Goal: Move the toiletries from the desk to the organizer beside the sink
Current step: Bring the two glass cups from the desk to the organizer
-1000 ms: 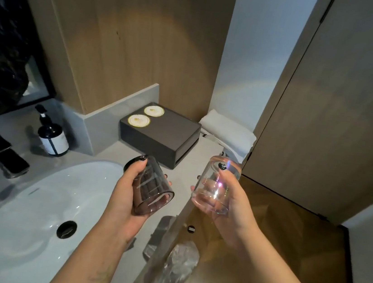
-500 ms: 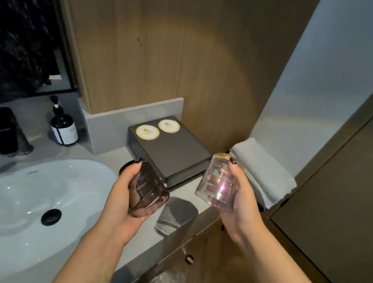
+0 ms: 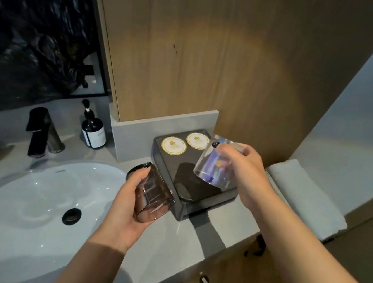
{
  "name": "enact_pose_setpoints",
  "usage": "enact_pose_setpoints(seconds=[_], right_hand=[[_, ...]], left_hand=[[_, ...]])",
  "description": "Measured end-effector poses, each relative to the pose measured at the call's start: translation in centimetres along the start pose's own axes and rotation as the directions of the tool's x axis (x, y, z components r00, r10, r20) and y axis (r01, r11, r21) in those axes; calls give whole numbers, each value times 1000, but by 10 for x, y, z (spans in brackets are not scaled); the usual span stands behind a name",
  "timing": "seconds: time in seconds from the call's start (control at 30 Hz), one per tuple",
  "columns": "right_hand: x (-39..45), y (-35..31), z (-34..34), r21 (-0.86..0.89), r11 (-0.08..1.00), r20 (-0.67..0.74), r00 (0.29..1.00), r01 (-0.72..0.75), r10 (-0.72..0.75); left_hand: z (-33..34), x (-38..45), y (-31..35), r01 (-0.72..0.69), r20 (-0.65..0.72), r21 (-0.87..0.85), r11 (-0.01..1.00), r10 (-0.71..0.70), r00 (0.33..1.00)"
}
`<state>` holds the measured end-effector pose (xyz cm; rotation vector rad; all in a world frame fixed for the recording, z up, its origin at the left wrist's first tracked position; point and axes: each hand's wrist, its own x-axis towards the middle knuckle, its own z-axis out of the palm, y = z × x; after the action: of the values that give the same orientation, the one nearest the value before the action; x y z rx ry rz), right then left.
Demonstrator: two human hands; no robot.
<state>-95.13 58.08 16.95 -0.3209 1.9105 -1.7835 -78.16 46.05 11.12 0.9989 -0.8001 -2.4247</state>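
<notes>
The left hand [image 3: 124, 207] is gripping a smoky glass [image 3: 152, 196] near the sink [image 3: 31, 192]; the right hand [image 3: 245, 173] is tilting an iridescent glass [image 3: 212, 168] above the organizer [image 3: 187, 203] at the worktop's [image 3: 191, 244] back edge.

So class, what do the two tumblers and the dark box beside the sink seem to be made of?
Smoky tumbler: likely tinted glass or clear plastic, since the palm shows through it. Iridescent tumbler: clear glass or acrylic with a rainbow sheen. Dark box: glossy top that mirrors the tumbler above, possibly lacquer or acrylic.

dim, warm wall glow, edge distortion
</notes>
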Motion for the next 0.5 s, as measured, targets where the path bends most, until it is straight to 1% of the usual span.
enact_pose_setpoints(seconds=[0.1, 0.2, 0.27, 0.37, 0.5], right_hand=[[27, -12, 17, -86, 992, -10, 995, 95, -96], [54, -19, 33, -189, 968, 16, 986, 166, -166], [70, -20, 43, -232, 954, 19, 982, 188, -189], [96, -17, 55, -304, 932, 26, 980, 196, -198], [133, -6, 67, -356, 905, 100, 973, 232, -210]], left_hand=[[1, 22, 15, -3, -1, -9, 1000, 3, 1000], [4, 41, 31, -6, -8, -2, 1000, 6, 1000], [6, 51, 38, -9, -33, -19, 1000, 8, 999], [7, 64, 44, -6, -74, -92, 996, -1, 997], [11, 77, 46, -54, -95, -120, 991, 43, 995]])
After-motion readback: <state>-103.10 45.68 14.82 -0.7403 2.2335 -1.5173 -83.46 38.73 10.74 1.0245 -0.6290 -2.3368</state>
